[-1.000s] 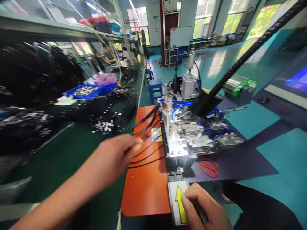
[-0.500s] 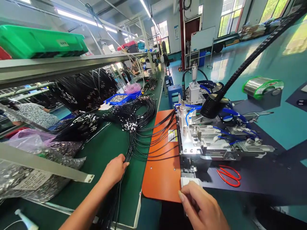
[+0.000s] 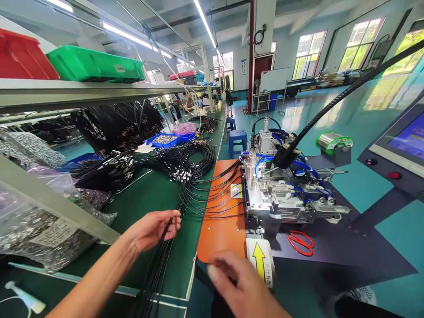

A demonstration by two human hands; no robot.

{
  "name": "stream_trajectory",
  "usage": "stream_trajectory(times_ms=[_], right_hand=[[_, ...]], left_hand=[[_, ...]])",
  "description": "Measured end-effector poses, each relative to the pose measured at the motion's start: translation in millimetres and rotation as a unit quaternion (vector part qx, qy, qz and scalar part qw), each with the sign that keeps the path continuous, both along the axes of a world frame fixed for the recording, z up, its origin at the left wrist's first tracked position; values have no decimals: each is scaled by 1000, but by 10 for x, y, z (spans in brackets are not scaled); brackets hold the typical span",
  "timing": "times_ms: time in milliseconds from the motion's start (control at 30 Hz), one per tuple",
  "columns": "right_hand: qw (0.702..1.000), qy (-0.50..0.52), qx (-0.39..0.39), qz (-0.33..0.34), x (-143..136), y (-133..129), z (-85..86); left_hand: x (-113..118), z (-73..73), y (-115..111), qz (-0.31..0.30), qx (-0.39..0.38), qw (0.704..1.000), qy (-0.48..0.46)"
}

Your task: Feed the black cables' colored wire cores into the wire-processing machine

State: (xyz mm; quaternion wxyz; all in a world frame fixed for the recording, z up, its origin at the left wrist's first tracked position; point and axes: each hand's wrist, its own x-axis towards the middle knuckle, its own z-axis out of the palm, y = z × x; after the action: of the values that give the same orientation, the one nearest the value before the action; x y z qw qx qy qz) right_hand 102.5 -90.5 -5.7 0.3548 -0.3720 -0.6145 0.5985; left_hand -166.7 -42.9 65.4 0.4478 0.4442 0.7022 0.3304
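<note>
My left hand (image 3: 154, 229) is over the green bench, palm turned partly up, its fingers curled round a few strands of black cable (image 3: 157, 269). These strands run down toward the bench's near edge. Beyond it lies a large coiled bundle of black cables (image 3: 202, 154) with pale connector ends. Several cables cross the orange plate (image 3: 221, 238) to a metal clamping machine (image 3: 274, 194) with blue air tubes. My right hand (image 3: 240, 282), smeared by motion, is at the near edge of the plate, left of a white cover with a yellow arrow (image 3: 260, 260); its grip is unclear.
Red-handled scissors (image 3: 300, 243) and a solder wire spool (image 3: 334, 143) are by the machine. A black flexible arm (image 3: 318, 110) hangs over it. Bags of metal parts (image 3: 49, 238) lie left; a shelf with a green bin (image 3: 96, 64) runs above. A screen (image 3: 407, 137) stands right.
My view has swung right, bringing the screen into sight. My left hand has rolled palm-up at the cables. My right hand has moved left, off the white cover, whose arrow now shows.
</note>
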Motion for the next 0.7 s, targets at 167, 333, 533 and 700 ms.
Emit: stream_trajectory(times_ms=[167,333,533,700], right_hand=[[949,171,-228,136,-544,17,-19],[878,278,-333,202,-706,40,55],[934,152,-275,171,-51,423,53],[973,45,-179,137,308,707,-195]], left_hand=[[441,-50,-267,86,-9,969,-231],[718,-5,-296,160,20,923,-350],[396,499,329,-157,29,963,216],[723,495,1655,-182,96,943,261]])
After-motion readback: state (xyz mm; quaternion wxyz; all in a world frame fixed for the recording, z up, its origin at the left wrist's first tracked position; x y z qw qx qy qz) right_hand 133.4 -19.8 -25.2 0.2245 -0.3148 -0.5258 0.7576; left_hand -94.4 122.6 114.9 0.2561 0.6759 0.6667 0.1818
